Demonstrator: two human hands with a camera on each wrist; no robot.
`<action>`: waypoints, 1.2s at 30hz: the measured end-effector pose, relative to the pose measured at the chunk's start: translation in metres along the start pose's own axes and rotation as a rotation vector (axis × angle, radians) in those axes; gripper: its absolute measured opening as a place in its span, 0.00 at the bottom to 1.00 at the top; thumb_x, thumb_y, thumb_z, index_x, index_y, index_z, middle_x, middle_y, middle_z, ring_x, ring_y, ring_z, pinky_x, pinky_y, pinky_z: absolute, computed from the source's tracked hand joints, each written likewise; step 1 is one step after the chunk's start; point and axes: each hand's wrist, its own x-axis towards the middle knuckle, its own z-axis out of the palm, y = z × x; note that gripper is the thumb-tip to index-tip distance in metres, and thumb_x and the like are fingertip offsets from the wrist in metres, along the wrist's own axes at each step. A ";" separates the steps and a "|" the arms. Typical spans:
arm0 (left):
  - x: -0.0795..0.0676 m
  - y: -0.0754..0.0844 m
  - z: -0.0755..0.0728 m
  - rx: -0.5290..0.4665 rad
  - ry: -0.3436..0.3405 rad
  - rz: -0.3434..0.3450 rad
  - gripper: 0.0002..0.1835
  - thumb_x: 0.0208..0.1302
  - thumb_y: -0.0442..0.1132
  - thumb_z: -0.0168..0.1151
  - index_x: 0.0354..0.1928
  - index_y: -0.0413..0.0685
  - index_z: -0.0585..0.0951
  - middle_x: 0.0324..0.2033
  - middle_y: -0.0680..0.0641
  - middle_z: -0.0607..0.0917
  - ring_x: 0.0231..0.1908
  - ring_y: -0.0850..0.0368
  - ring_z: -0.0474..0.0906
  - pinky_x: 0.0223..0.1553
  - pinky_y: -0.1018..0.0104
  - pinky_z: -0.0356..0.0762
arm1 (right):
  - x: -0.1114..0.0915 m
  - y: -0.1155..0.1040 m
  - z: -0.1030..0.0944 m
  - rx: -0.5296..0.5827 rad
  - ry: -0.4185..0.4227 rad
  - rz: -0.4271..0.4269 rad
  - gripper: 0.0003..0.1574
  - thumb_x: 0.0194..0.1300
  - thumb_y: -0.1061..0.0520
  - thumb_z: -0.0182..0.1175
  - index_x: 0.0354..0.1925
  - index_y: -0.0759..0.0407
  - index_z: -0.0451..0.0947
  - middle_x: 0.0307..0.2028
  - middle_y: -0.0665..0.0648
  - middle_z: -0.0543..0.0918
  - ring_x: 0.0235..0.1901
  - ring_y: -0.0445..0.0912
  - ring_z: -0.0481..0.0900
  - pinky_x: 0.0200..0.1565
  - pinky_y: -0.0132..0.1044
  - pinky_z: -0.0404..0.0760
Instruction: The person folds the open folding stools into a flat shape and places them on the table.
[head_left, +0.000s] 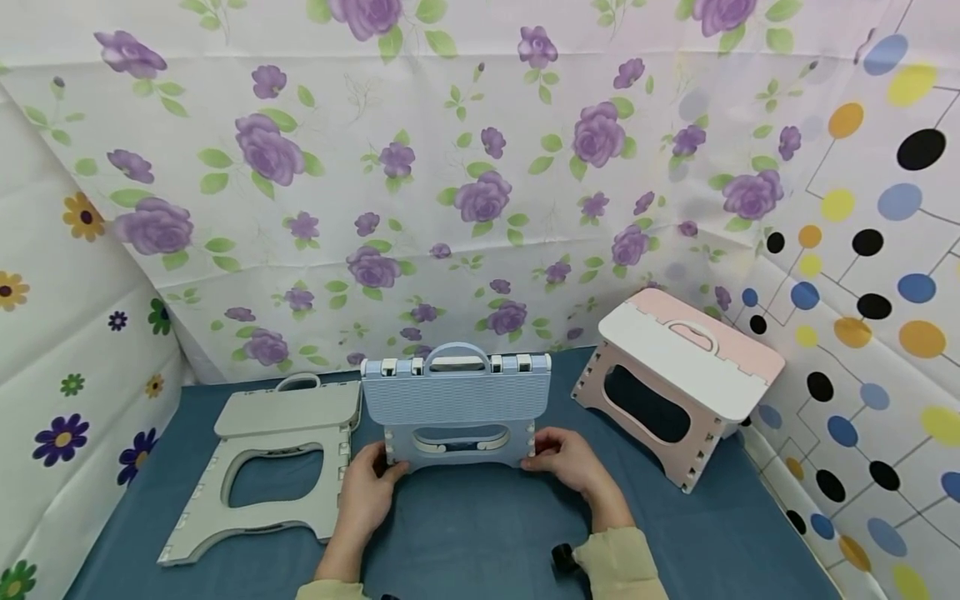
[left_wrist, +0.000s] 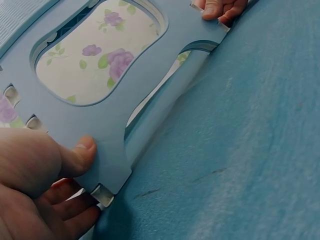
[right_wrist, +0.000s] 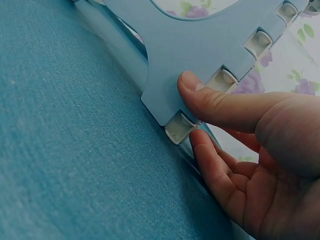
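A blue folding stool (head_left: 456,400) stands at the middle of the table, its handle loop at the top and its lower panel facing me. The left hand (head_left: 367,487) pinches the lower left corner. In the left wrist view its thumb (left_wrist: 82,152) lies on the front of the panel, with the other fingers behind the edge. At the opposite lower corner the right hand (head_left: 566,458) grips the panel. The right wrist view has that thumb (right_wrist: 197,92) on the front face beside the pale hinge pieces, fingers curled behind. The stool's feet are close over the cloth.
To the left a grey-white folding stool (head_left: 288,415) leans back on the blue cloth (head_left: 472,542). A pink and white folding stool (head_left: 682,358) stands opened out at the right. Flowered sheets (head_left: 420,200) hang behind, and a dotted sheet (head_left: 855,350) borders the right side.
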 end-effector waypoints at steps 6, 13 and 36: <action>0.001 -0.001 -0.003 -0.006 -0.017 0.001 0.21 0.63 0.35 0.70 0.58 0.39 0.79 0.50 0.40 0.82 0.49 0.47 0.79 0.49 0.47 0.77 | -0.001 -0.001 0.001 0.000 0.001 0.007 0.17 0.56 0.58 0.75 0.43 0.59 0.83 0.38 0.57 0.84 0.35 0.47 0.82 0.39 0.38 0.81; 0.001 -0.001 -0.005 0.003 -0.023 0.006 0.19 0.63 0.34 0.70 0.55 0.40 0.81 0.46 0.42 0.84 0.44 0.50 0.80 0.45 0.51 0.77 | -0.002 -0.002 0.000 -0.024 -0.003 -0.011 0.18 0.55 0.55 0.76 0.43 0.57 0.83 0.38 0.55 0.84 0.36 0.48 0.82 0.40 0.40 0.81; 0.000 0.001 -0.003 -0.011 -0.022 0.003 0.19 0.63 0.34 0.69 0.56 0.41 0.81 0.47 0.42 0.84 0.46 0.49 0.80 0.46 0.50 0.78 | -0.004 -0.008 0.000 -0.025 -0.011 -0.022 0.17 0.57 0.59 0.75 0.43 0.60 0.82 0.38 0.56 0.84 0.37 0.49 0.82 0.40 0.41 0.80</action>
